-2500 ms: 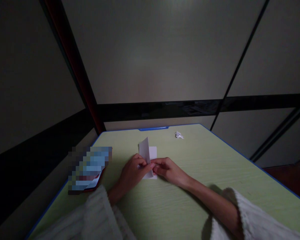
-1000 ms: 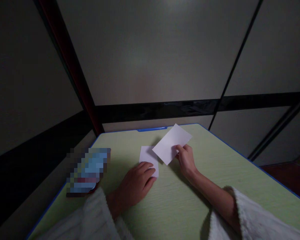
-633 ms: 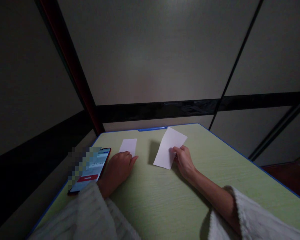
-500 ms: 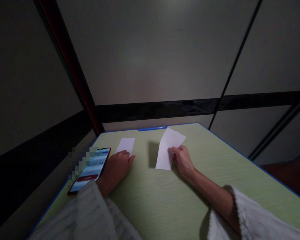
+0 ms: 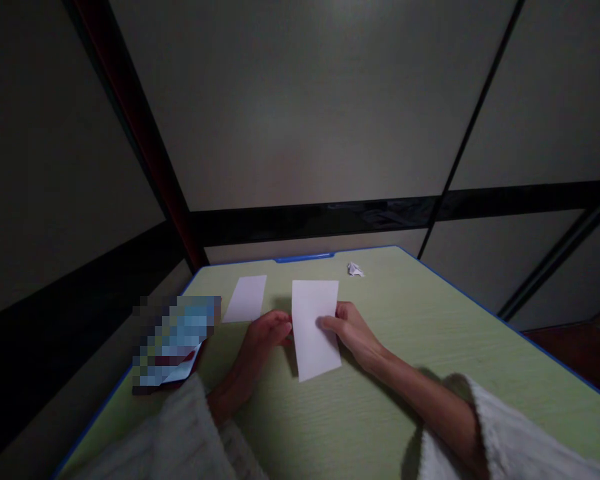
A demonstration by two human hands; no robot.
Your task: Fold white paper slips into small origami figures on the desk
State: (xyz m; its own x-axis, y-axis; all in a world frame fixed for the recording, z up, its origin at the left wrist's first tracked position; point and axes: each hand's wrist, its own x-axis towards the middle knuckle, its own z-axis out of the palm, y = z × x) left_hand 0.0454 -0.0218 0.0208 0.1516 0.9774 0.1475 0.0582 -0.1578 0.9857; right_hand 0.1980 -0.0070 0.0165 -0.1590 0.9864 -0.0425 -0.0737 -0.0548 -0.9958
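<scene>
Since half a second ago, the left hand has left the small sheet and come to the large sheet. The right hand has turned this sheet until it faces the person, with the long side going up and down.

There are two flat white sheets, one small folded paper piece, one phone and two hands, all over one green table with a blue rim. No writing can be read. Both sheets are blank on the side that shows, and the phone screen is blurred.

The large sheet is a plain white rectangle, smooth, with no visible crease. It is to the right of the phone, well apart from it, and is held a little above the table, with a dark shadow beside its left edge. The right hand is clamped on its right edge, thumb in front and the other fingers behind. The left hand has its fingers curled together at the left edge. I cannot tell if they pinch the paper or only touch it.

The small sheet lies flat just beyond the phone, to its right. The folded piece is far to the right of the phone, near the back rim.
</scene>
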